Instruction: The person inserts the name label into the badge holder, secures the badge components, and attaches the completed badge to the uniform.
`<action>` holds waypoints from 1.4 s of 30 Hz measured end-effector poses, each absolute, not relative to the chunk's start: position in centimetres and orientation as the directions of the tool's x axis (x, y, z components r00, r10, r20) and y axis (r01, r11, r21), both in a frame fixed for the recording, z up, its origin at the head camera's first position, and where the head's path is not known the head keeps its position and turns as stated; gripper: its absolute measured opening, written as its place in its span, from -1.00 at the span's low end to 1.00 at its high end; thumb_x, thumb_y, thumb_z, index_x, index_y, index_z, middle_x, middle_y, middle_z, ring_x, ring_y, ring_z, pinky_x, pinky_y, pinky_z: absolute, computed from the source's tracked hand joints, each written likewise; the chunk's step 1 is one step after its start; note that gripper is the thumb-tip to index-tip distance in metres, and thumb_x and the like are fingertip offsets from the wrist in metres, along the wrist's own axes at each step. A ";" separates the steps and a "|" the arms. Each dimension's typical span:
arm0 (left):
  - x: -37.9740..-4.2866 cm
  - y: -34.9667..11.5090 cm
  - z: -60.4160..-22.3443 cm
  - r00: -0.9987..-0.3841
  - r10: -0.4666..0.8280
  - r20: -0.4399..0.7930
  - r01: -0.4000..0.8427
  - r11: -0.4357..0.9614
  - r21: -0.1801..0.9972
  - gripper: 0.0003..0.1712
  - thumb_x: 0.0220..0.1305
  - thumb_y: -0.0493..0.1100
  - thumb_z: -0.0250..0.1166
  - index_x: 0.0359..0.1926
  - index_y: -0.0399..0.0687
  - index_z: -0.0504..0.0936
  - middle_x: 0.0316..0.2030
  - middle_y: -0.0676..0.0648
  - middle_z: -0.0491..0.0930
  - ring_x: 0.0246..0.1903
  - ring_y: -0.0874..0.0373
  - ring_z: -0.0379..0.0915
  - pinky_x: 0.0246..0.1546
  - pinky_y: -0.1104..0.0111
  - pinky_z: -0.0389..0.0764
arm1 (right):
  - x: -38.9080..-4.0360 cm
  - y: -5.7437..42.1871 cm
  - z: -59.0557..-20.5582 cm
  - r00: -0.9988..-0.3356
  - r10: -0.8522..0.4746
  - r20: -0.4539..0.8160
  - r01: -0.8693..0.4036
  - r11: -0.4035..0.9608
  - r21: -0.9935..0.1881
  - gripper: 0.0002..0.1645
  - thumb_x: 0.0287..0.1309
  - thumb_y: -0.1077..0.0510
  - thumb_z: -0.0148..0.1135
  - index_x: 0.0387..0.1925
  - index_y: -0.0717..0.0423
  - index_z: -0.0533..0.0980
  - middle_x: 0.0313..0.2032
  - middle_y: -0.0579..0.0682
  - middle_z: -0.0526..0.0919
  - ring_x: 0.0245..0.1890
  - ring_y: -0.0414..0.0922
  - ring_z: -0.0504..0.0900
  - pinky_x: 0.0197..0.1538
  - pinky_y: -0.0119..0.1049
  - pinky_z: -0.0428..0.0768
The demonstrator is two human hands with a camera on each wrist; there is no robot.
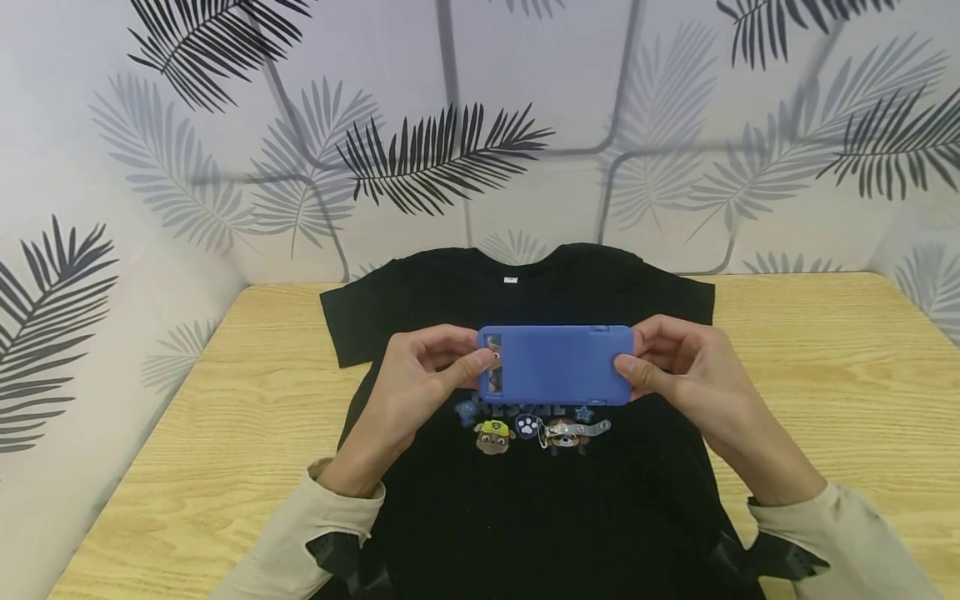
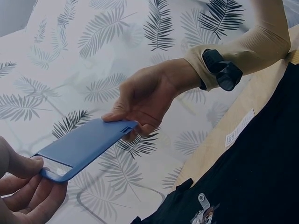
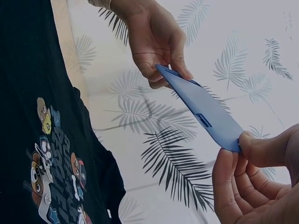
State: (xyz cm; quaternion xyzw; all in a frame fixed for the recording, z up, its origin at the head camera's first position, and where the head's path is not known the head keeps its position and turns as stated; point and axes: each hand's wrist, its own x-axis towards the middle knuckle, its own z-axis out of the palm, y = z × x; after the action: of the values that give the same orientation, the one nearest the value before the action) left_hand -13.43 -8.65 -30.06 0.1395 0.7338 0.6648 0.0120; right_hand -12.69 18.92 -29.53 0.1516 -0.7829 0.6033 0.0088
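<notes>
Both hands hold up a flat blue plastic card holder (image 1: 558, 367) by its short ends, above a black T-shirt (image 1: 540, 517). My left hand (image 1: 420, 375) pinches the end with the cut-out slot, its thumb lying over that opening. At the opposite end, my right hand (image 1: 686, 367) pinches a corner between thumb and fingers. The holder is seen at a slant in the right wrist view, with small notches along its long edge. Below it, a clear strap with a metal clip (image 1: 592, 429) lies on the shirt's cartoon dog print (image 1: 493, 437).
The shirt is spread on a light wooden table (image 1: 825, 375), neckline toward the back. Behind the table stands a pale backdrop (image 1: 525, 200) with a leaf pattern. Black wrist cameras sit on both beige sleeves (image 1: 847, 533).
</notes>
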 end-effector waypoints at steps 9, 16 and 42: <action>-13.4 -8.6 -30.1 -0.962 0.216 0.168 0.190 0.084 0.978 -0.79 0.20 -0.38 0.32 -0.15 -0.44 0.62 -0.29 -0.25 0.69 -0.33 0.09 0.65 -0.22 0.19 0.69 | -12.7 19.0 -29.5 -0.955 -0.225 0.194 -0.247 0.234 -0.941 -0.82 0.19 0.33 0.27 -0.28 0.38 0.44 -0.36 -0.08 0.68 -0.46 -0.11 0.66 -0.34 -0.29 0.68; -13.5 -8.6 -30.3 -0.962 0.209 0.174 0.196 0.086 0.977 -0.78 0.20 -0.38 0.33 -0.15 -0.45 0.62 -0.30 -0.24 0.68 -0.32 0.10 0.64 -0.22 0.19 0.69 | -12.8 19.1 -29.5 -0.951 -0.236 0.201 -0.258 0.245 -0.935 -0.82 0.20 0.33 0.25 -0.26 0.40 0.44 -0.36 -0.11 0.68 -0.45 -0.11 0.66 -0.33 -0.28 0.68; -13.5 -8.6 -30.3 -0.965 0.200 0.168 0.185 0.074 0.980 -0.77 0.19 -0.40 0.32 -0.14 -0.47 0.60 -0.28 -0.24 0.67 -0.32 0.10 0.64 -0.22 0.20 0.68 | -12.9 19.4 -29.6 -0.962 -0.206 0.180 -0.231 0.258 -0.938 -0.77 0.20 0.32 0.26 -0.19 0.41 0.45 -0.34 -0.12 0.67 -0.43 -0.14 0.66 -0.33 -0.30 0.67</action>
State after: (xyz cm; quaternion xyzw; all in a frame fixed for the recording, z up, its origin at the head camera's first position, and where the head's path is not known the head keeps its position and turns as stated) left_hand -13.53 -8.60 -30.35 0.1315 0.7327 0.6677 0.0054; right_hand -12.87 19.40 -29.63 0.1376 -0.7932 0.5932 0.0105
